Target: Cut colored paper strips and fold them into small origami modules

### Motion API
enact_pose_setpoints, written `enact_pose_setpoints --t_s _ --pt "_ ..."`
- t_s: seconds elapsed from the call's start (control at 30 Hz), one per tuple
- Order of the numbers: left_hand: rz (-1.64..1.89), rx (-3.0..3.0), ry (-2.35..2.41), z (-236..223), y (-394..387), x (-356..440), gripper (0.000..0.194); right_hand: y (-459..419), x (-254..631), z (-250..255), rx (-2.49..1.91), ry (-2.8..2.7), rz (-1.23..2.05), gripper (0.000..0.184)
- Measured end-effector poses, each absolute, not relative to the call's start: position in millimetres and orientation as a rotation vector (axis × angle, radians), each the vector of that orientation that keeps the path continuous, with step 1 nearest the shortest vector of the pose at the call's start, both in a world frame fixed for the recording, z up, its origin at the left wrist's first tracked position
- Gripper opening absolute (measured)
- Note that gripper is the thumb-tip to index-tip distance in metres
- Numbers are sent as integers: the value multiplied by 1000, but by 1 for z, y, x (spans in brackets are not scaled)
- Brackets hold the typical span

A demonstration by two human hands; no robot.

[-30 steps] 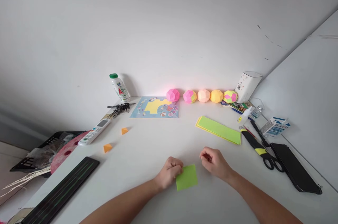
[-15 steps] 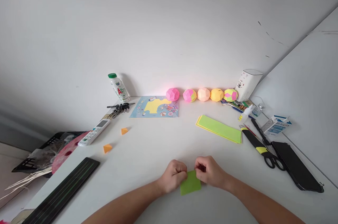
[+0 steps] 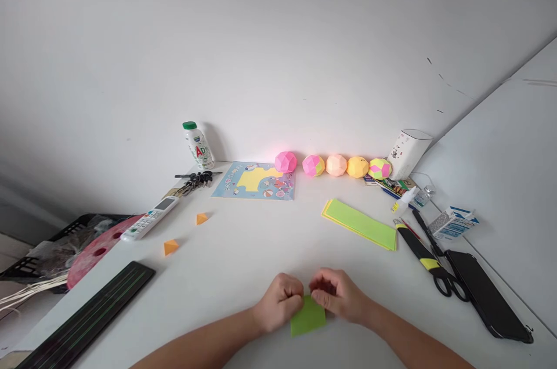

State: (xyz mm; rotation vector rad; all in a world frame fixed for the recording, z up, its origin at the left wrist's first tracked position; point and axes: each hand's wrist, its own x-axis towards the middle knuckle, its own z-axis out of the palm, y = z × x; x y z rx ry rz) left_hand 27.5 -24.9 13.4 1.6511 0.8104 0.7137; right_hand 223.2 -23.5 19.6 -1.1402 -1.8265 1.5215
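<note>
A small green paper square [image 3: 308, 318] lies on the white table [image 3: 243, 253] near its front edge. My left hand [image 3: 278, 301] is closed, its fingers pinching the paper's upper left edge. My right hand [image 3: 337, 296] is closed too, pinching the upper right edge. The two hands almost touch above the paper. A stack of long green and yellow paper strips [image 3: 360, 224] lies farther back on the right.
Several folded paper balls [image 3: 335, 165] line the wall. Scissors [image 3: 435, 259], a black phone [image 3: 489, 293] and a small box [image 3: 452, 221] lie right. Left: a remote [image 3: 150, 218], keys [image 3: 195, 179], a bottle [image 3: 198, 145], two orange paper pyramids [image 3: 171, 247], a black ruler-like bar [image 3: 82, 322]. A picture sheet [image 3: 256, 180] lies at the back.
My right hand has moved left onto the green paper and now pinches it with the left hand. The paper has shifted slightly toward me.
</note>
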Motion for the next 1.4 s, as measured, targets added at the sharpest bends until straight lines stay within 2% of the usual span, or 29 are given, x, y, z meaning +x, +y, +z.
enact_pose_setpoints --t_s 0.17,0.33,0.7,0.97,1.4 --pt "700 1847 878 13 -26 31 29 -26 222 13 -1112 -1938 1515 23" --pt "727 1768 1008 15 -27 32 7 -26 219 15 -1110 -2002 1285 24" --pt "656 1536 1010 16 -21 30 3 -21 221 26 -1173 -1862 1436 24" --pt "685 1321 939 14 -17 26 11 -14 231 23 -1167 -1592 1704 23" --pt "930 1175 820 18 -19 24 28 -12 234 24 -1056 -1534 1772 26"
